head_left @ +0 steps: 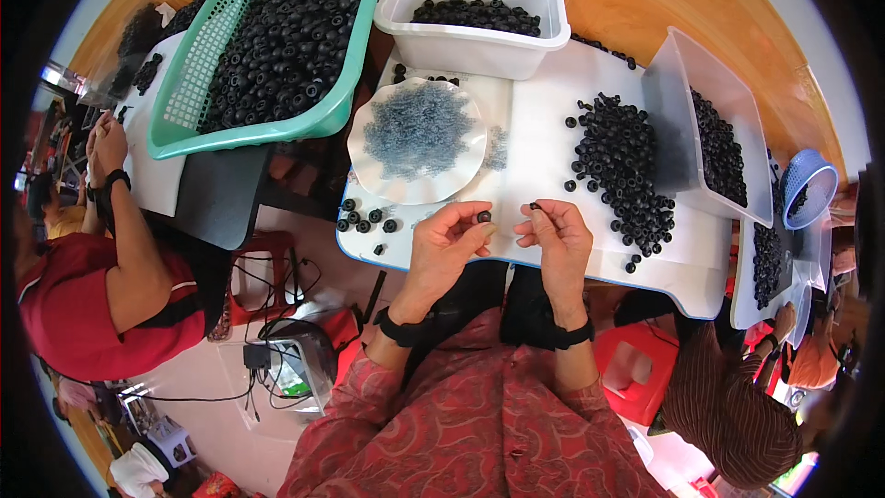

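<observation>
My left hand [441,249] is closed in a pinch on a small black ring-shaped part [484,216] above the table's front edge. Close beside it, my right hand [560,238] pinches a tiny dark piece [535,207] between thumb and forefinger; its kind is too small to make out. Beyond my left hand, a white wavy-edged plate [369,175] bears a heap of small translucent grey-blue pieces [415,129]. A few loose black parts [375,215] lie to the left of that hand. On my right spreads a pile of similar black parts [613,157].
A white tub [461,51] and a clear bin [678,143], both with black parts, stand on the white table [544,129]. At the left is a full green basket [267,140]. People sit on both sides, one in a red shirt [101,304]. Cables [267,350] hang at lower left.
</observation>
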The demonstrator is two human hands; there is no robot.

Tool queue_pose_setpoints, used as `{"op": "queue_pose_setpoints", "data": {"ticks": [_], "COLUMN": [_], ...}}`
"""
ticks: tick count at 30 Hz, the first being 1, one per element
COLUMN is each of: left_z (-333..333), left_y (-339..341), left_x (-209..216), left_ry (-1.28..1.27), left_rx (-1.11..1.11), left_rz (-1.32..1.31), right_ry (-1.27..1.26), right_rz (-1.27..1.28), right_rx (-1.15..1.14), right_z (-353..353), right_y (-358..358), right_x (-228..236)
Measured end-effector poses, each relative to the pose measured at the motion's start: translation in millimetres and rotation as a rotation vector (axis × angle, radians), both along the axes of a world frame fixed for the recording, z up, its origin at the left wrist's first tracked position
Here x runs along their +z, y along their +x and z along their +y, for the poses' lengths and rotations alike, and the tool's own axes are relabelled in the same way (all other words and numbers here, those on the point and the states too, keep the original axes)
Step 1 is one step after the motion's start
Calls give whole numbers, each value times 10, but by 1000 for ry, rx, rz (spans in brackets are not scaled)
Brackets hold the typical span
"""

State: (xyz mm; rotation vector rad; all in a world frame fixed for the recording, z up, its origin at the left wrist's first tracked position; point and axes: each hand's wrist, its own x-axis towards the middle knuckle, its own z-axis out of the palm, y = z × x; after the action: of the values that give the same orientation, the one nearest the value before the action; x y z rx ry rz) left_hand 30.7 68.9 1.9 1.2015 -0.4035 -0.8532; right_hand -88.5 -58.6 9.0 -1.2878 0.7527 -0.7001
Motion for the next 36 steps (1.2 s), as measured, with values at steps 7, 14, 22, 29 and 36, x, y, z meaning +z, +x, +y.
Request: {"op": "queue_pose_setpoints", "data": {"ticks": [7, 14, 22, 29, 36], "left_z": [72, 88, 73, 80, 78], "left_y": [-6, -2, 7, 11, 8], "left_x": [-39, -123, -211, -199, -199], "left_ry": [-12, -65, -66, -90, -116], "left_rx": [40, 7, 2, 9, 2], "left_rz": [17, 38, -12, 9, 1], "right_ry": [-43, -81, -59, -59, -310], "right_rz": [30, -7, 80, 91, 180], "right_rx": [-63, -156, -102, -115, -209], "right_z": [-209, -367, -375, -389, -446], "right_y": [-194, -386, -406, -454, -469], "right_x": [69, -52, 62, 140, 36]}}
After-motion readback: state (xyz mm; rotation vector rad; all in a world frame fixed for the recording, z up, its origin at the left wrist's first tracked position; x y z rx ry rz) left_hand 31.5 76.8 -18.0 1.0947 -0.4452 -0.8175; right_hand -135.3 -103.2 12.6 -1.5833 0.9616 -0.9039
